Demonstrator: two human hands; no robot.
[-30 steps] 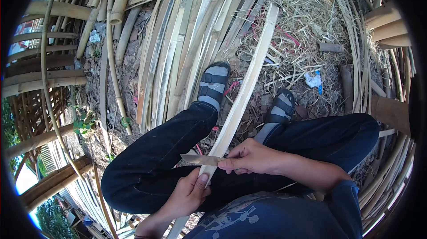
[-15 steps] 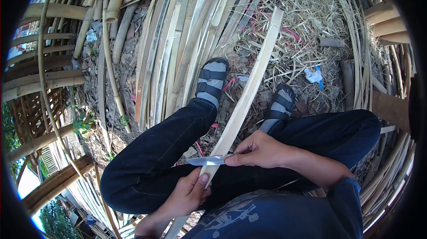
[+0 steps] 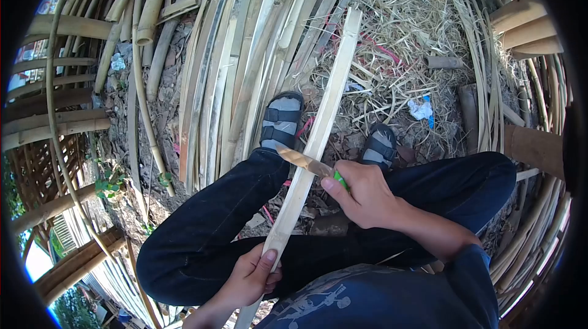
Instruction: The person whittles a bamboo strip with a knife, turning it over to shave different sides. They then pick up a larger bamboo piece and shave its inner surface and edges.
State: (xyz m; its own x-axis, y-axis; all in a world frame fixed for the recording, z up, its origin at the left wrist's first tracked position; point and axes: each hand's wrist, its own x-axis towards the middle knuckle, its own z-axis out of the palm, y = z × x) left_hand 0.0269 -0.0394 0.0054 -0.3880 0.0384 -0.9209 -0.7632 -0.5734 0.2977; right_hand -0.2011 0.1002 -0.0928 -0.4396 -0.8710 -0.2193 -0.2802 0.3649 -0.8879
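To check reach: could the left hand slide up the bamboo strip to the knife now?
Probably yes: the left hand holds the bamboo strip below the knife, and the stretch of strip between them looks bare.

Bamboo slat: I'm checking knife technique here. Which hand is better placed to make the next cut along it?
The right, probably. The right hand holds the knife by its green handle, blade laid across the bamboo slat. The left hand is closed around the slat's lower end, steadying it.
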